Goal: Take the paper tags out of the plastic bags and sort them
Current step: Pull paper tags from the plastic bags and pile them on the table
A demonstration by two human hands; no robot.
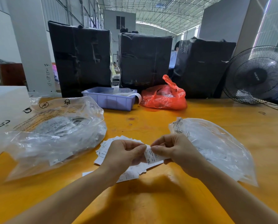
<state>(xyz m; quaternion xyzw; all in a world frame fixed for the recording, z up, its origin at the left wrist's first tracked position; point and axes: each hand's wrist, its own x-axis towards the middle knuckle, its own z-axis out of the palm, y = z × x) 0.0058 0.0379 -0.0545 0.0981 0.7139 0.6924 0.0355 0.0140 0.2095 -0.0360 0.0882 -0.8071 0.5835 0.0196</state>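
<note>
My left hand [124, 153] and my right hand [175, 151] meet above the yellow table [151, 199], both pinching the top edge of one small white tag packet [152, 156] with black print. Under my hands lies a loose pile of white paper tags [106, 147], partly hidden by my left wrist. A big clear plastic bag [54, 135] stuffed with small tag packets lies to the left. A flatter clear bag [215, 146] lies to the right, behind my right hand.
A purple plastic tray [109, 99] and a red plastic bag [164, 96] sit at the back of the table. Behind them stand three black wrapped bundles [144, 60]. A black fan [257, 75] stands at the far right, a white box [7, 102] at the left edge.
</note>
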